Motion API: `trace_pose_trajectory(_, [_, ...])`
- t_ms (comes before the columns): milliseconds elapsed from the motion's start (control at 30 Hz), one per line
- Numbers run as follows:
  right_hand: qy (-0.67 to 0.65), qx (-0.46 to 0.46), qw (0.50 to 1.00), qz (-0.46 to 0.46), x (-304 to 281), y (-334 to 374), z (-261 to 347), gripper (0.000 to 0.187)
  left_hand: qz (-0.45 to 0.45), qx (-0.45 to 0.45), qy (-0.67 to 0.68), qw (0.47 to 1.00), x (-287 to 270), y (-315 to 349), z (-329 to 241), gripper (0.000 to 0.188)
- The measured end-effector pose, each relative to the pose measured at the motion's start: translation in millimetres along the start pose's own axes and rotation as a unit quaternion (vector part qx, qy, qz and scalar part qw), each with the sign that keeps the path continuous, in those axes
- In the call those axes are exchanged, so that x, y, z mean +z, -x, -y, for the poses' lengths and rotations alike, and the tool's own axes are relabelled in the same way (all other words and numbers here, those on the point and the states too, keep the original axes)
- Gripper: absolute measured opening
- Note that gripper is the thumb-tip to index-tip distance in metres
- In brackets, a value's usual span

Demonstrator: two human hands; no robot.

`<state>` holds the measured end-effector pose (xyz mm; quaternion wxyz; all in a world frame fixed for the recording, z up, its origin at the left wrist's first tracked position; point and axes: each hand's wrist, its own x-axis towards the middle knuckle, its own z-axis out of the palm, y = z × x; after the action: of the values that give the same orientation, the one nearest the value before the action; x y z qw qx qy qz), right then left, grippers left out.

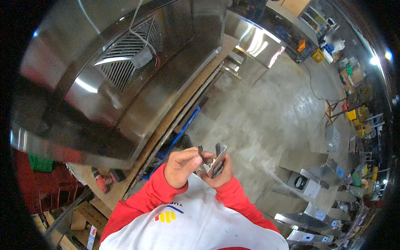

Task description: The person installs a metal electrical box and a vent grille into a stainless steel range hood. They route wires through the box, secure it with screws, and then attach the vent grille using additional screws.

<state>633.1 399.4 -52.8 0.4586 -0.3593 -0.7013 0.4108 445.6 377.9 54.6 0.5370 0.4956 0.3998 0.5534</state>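
Head view: the left hand [180, 167] pinches a dark strip [200, 149] between thumb and fingertips; the right hand [222, 171] has its fingers clamped on metal pieces [221, 152]. Strip and pieces are below and right of the hood [143, 110]. Under the hood is a bench [229, 45]; below the hood, a red tool [104, 180].

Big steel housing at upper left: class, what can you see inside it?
Slatted panels, a grey box and a pale cable; whatever lies behind the panels is covered.
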Motion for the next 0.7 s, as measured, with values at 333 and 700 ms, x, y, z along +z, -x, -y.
trace_pose_trajectory(333, [0.023, -0.06, 0.998, -0.001, 37, -208, -73, 0.092, -0.126, 0.007, 0.078, 0.989, -91, -194, -28, 0.02])
trace_pose_trajectory(700, [-0.126, -0.15, 0.966, 0.171, 87, -406, -83, 0.074, -0.234, 0.122, -0.198, 0.944, -170, -279, -9, 0.02])
